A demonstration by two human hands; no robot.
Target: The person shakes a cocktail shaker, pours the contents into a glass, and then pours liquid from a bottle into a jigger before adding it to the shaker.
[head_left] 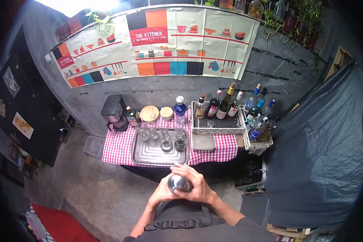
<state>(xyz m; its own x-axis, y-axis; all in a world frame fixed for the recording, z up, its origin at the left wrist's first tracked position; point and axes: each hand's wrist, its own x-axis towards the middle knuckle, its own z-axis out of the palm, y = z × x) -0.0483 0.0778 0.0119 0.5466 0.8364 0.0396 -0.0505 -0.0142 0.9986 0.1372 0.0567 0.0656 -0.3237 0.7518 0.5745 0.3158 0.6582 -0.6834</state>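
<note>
A shiny metal cocktail shaker (178,183) is held in front of my body, with its rounded end facing up toward me. My left hand (161,192) is wrapped around its left side. On the other side, my right hand (198,186) is closed about it, fingers reaching over the far side. Beyond my hands, a metal tray (138,158) lies on a red-and-white checked cloth (116,151). Several glasses stand on the tray, among them a round glass (166,144) and another (180,142) with dark-looking bottoms.
A white basket (218,130) of bottles stands at the table's back right, beside a second basket (266,142) with more bottles. A black coffee maker (116,113), a green bottle (132,117), lidded jars (149,114) and a blue decanter (180,108) line the back. A grey folded cloth (203,142) lies right of the tray.
</note>
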